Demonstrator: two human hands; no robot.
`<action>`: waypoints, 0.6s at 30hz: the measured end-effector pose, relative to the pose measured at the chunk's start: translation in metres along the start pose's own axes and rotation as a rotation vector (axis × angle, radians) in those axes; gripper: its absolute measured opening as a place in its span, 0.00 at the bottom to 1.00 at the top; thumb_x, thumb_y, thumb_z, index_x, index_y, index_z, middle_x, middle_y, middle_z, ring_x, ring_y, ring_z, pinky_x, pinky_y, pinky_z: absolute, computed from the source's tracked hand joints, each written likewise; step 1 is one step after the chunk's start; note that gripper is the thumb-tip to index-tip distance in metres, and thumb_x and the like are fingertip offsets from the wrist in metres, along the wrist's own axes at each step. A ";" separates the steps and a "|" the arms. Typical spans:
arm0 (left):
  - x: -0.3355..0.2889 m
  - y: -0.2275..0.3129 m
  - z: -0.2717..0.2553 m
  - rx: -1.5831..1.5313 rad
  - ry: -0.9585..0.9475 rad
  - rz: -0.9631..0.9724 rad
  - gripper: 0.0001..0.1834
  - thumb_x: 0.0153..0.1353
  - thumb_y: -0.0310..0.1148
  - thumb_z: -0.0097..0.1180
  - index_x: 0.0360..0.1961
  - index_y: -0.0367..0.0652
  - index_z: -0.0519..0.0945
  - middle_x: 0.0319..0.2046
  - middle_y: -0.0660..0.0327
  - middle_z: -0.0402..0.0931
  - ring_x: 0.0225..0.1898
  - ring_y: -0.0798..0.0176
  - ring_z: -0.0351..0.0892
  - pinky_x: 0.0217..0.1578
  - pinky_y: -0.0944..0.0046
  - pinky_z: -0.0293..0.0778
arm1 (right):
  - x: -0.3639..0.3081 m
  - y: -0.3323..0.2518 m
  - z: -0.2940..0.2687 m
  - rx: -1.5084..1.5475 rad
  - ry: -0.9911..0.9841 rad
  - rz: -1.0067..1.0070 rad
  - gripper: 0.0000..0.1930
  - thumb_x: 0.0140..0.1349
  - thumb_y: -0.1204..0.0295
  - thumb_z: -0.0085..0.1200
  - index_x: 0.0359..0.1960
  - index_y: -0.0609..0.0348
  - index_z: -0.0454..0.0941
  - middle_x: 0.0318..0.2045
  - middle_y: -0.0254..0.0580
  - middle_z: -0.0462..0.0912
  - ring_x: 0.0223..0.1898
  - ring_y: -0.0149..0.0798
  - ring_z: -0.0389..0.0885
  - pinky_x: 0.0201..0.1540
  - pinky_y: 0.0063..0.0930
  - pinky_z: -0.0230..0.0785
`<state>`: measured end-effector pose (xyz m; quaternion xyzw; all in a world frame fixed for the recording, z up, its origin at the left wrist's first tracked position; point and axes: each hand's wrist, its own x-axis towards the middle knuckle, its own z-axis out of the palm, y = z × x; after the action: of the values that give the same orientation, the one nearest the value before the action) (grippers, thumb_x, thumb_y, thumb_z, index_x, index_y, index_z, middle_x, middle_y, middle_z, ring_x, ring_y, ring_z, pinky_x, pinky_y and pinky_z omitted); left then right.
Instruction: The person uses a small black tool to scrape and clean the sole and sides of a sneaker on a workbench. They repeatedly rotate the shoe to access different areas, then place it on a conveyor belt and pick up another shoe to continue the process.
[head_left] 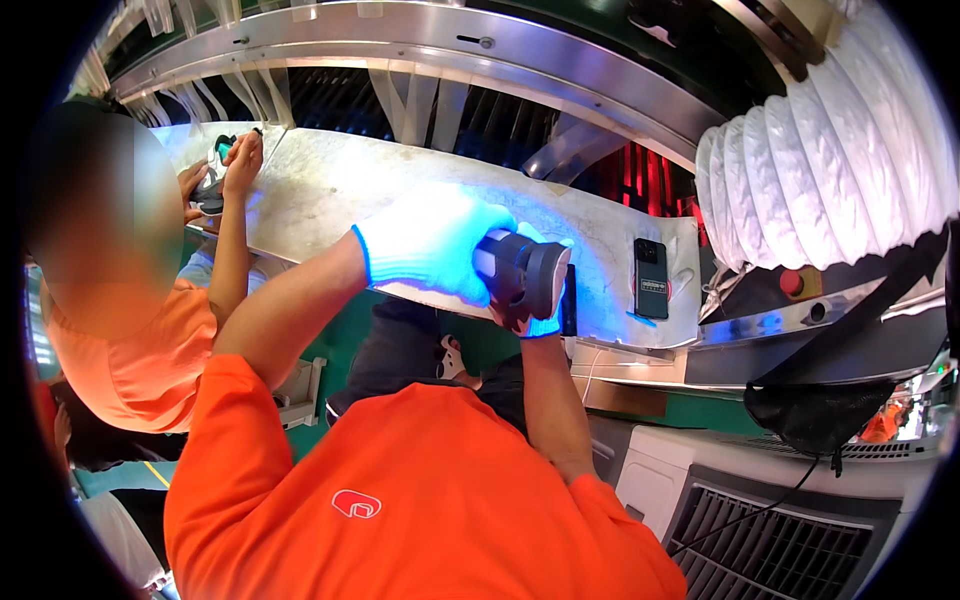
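The gloved left hand [430, 240] gripped a dark shoe [508, 270] from the left, while the gloved right hand [543, 326] held it from the near right. The shoe was over the near part of the desk [320, 180]. Right of it lay a dark phone [651, 272]; at left, a co-worker [135, 350] held another shoe [211, 185].

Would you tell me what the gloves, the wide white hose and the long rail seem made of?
The gloves look like soft matte cloth, perhaps knitted, from their snug cuffs; glare hides the weave. The hose seems pliable fabric or plastic, faintly glossy, from its wrinkled ribs. The rail looks like smooth metal, given its silvery shine.
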<state>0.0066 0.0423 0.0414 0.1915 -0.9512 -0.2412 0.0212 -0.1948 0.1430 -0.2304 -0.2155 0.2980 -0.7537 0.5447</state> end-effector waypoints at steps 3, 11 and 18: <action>0.022 0.017 -0.004 0.041 -0.087 -0.046 0.47 0.42 0.51 0.86 0.65 0.41 0.86 0.44 0.48 0.92 0.42 0.41 0.92 0.47 0.50 0.86 | 0.000 0.000 -0.021 0.041 0.029 -0.085 0.45 0.82 0.33 0.45 0.83 0.59 0.65 0.75 0.48 0.76 0.73 0.48 0.77 0.79 0.46 0.68; 0.041 0.022 -0.004 -0.036 -0.111 -0.103 0.36 0.48 0.48 0.86 0.54 0.38 0.89 0.32 0.54 0.91 0.28 0.59 0.92 0.34 0.62 0.87 | -0.052 -0.091 0.068 -0.289 -0.101 -0.395 0.68 0.62 0.24 0.65 0.89 0.63 0.50 0.84 0.52 0.62 0.82 0.52 0.65 0.84 0.50 0.58; 0.058 0.031 -0.011 -0.052 -0.160 -0.157 0.35 0.48 0.49 0.85 0.52 0.38 0.90 0.32 0.53 0.91 0.30 0.56 0.93 0.37 0.58 0.88 | -0.033 -0.119 0.069 -0.546 -0.195 -0.471 0.71 0.58 0.24 0.69 0.88 0.64 0.51 0.84 0.53 0.62 0.82 0.51 0.65 0.83 0.49 0.61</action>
<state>-0.0566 0.0406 0.0623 0.2453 -0.9253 -0.2811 -0.0687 -0.2218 0.1867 -0.0990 -0.4862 0.3770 -0.7271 0.3047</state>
